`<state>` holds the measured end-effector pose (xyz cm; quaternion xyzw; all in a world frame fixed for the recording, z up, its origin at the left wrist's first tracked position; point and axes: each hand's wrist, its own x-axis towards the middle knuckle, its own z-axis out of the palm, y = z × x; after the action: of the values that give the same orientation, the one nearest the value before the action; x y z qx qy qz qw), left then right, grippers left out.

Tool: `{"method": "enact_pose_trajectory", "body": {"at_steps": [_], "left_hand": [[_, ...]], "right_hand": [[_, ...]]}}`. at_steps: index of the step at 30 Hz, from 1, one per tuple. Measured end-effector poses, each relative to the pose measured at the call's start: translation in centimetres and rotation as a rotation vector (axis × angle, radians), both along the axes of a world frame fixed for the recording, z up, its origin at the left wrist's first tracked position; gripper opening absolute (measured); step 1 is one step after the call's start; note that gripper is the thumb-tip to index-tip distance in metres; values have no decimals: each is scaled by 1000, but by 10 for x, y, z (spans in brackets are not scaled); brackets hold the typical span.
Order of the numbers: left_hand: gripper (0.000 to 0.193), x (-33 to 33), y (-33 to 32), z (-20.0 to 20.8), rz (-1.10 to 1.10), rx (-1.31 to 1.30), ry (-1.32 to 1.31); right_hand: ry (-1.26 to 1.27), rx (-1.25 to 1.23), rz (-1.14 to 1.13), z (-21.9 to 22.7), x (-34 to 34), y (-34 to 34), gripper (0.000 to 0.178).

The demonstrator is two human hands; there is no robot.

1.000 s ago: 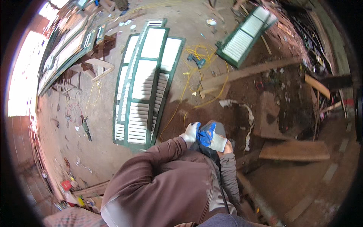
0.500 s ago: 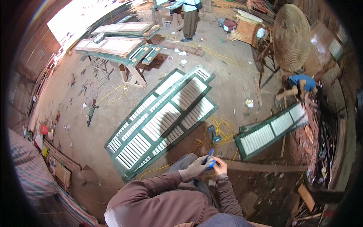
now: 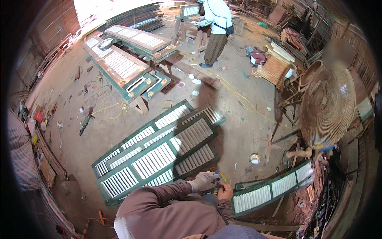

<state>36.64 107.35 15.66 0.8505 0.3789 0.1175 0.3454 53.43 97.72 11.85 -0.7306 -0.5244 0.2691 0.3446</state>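
Note:
My left hand [image 3: 203, 181], in a pale work glove, is closed around a small blue object [image 3: 217, 173]; its exact kind is hidden by the fingers. Close by on the right, my bare right hand [image 3: 225, 192] has its fingers bent together, and whatever they pinch is too small to make out. Both hands are in front of my body, above a yellow cord [image 3: 225, 177]. Overlapping green louvred shutters [image 3: 153, 160] with white slats lie on the floor to the left. Another green shutter [image 3: 252, 200] lies to the right of my hands.
At the back, a person [image 3: 217, 30] stands beside a shutter on trestles. More shutters [image 3: 119, 63] rest on supports at the far left. A large round fan [image 3: 328, 107] stands right, partly hiding another person's leg [image 3: 299, 153]. A power tool [image 3: 86, 121] and cords lie on the floor.
My view has tilted up and shifted, so the hands appear lower. The hands have drawn slightly apart, and the blue object shows less. The cordless drill on the floor is no longer visible.

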Motion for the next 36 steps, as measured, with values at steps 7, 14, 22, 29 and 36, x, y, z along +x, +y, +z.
{"method": "enact_pose_trajectory", "body": {"at_steps": [7,14,22,29,36], "left_hand": [[30,79,152,-9,194,-37,-54],[29,217,305,-66,258,-58,-157],[22,355,519,-23,499,-818,-787],[26,373,690,11,750,-184,-751],[21,350,873,14,984,-101,-862]], "right_hand": [[-336,-61,93,20,69,153,18],[-179,-413,254,-104,206,321,27],[1858,-588,468,-127,390,585,28],[1798,-352,258,-19,276,878,60],[1011,-62,575,-86,261,1070,64]]}}
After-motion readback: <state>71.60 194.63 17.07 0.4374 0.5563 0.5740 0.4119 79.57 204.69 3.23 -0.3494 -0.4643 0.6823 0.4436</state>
